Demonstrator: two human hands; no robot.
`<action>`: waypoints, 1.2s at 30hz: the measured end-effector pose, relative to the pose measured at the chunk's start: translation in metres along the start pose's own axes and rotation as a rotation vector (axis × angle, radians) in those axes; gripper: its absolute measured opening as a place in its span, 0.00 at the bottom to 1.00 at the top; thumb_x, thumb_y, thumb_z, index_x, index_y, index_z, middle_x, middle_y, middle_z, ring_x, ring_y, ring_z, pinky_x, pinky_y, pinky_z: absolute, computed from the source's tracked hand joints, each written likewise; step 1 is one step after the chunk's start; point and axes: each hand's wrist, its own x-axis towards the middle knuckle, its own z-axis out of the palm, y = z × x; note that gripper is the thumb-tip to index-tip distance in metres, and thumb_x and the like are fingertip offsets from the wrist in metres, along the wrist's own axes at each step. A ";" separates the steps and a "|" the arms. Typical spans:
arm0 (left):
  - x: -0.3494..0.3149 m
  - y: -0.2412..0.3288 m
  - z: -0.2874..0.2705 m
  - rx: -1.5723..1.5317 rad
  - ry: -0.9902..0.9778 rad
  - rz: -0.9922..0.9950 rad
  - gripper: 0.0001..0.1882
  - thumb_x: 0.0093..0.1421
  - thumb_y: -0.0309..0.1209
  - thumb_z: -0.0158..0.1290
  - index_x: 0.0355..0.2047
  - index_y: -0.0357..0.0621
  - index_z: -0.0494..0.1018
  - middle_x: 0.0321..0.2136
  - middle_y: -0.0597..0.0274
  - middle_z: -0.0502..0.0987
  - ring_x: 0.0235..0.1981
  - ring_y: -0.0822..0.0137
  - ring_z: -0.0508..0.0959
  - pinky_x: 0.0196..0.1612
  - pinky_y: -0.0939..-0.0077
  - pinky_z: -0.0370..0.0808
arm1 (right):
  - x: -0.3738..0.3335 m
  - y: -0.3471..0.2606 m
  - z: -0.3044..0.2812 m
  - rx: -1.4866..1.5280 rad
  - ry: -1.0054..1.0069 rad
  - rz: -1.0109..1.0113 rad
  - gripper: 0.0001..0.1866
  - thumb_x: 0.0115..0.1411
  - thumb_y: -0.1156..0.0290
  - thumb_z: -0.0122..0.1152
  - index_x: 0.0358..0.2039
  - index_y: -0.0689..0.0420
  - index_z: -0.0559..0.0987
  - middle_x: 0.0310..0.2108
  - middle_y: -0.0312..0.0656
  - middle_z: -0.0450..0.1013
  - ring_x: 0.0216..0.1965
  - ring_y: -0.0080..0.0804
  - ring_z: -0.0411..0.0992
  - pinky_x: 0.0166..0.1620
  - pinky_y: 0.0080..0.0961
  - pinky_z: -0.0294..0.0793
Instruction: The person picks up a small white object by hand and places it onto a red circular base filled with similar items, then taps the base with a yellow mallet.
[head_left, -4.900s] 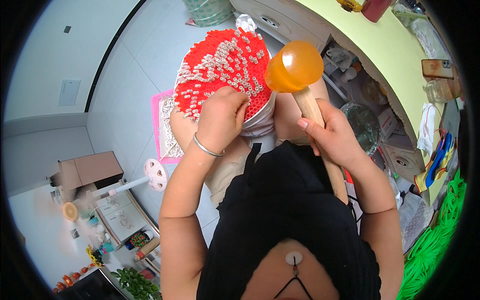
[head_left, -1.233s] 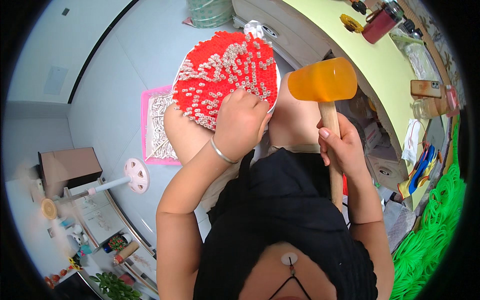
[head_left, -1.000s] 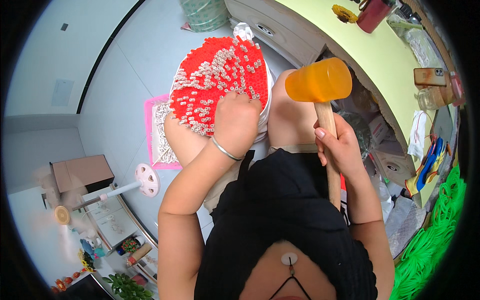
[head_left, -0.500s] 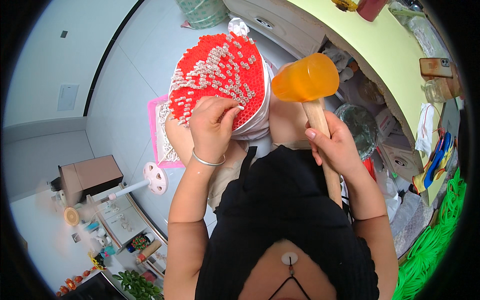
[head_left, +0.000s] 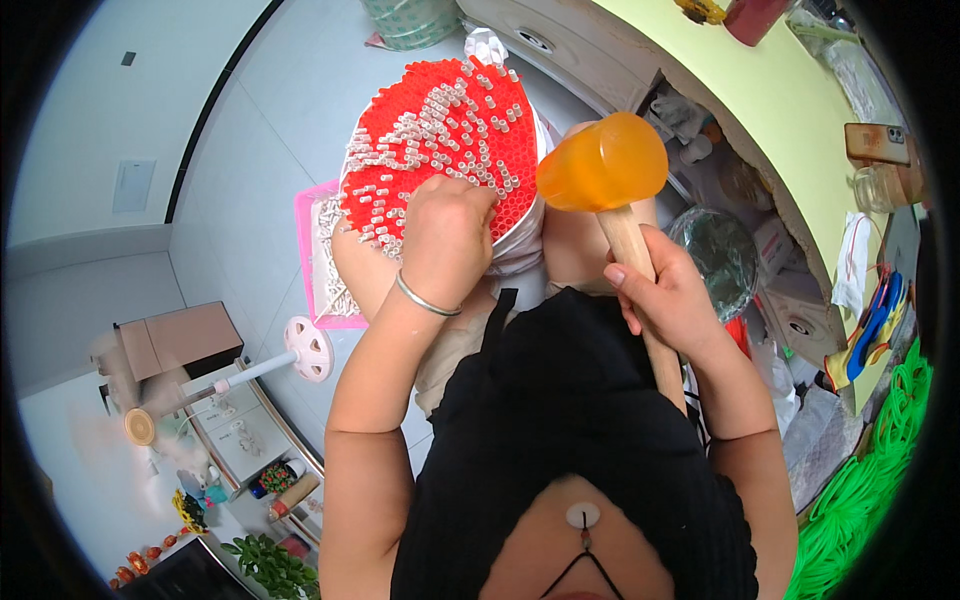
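Observation:
A round bundle of red tubes (head_left: pixel 405 96), wrapped in white around its side, rests at my thighs. Many short white tubes (head_left: pixel 432 122) stand up from its top in uneven rows. My left hand (head_left: pixel 447 232) is over the near right part of the bundle, its fingers pinched together and pointed down among the red openings. The small white tube in that pinch is now hidden by the hand. In my right hand (head_left: pixel 665 285) is the wooden handle of a mallet (head_left: pixel 603 165), its translucent orange head raised to the right of the bundle.
A pink tray (head_left: pixel 303 240) of loose white tubes sits left of the bundle. At right are a yellow-green worktop (head_left: pixel 760 110), a clear-lined bin (head_left: pixel 715 255) and green cord (head_left: pixel 850 520). A white stand with a round base (head_left: pixel 308 348) is on the left.
My left hand has moved slightly up and right, bringing the pinched white tube down to the red tubes. The mallet has shifted slightly left in my right hand.

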 end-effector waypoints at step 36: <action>-0.279 -0.278 0.111 0.104 -0.352 -0.980 0.19 0.56 0.42 0.55 0.32 0.36 0.82 0.33 0.37 0.80 0.35 0.40 0.81 0.40 0.53 0.77 | -0.023 -0.057 0.054 -0.389 0.059 -0.152 0.15 0.65 0.65 0.58 0.43 0.62 0.70 0.22 0.34 0.68 0.16 0.18 0.67 0.20 0.17 0.65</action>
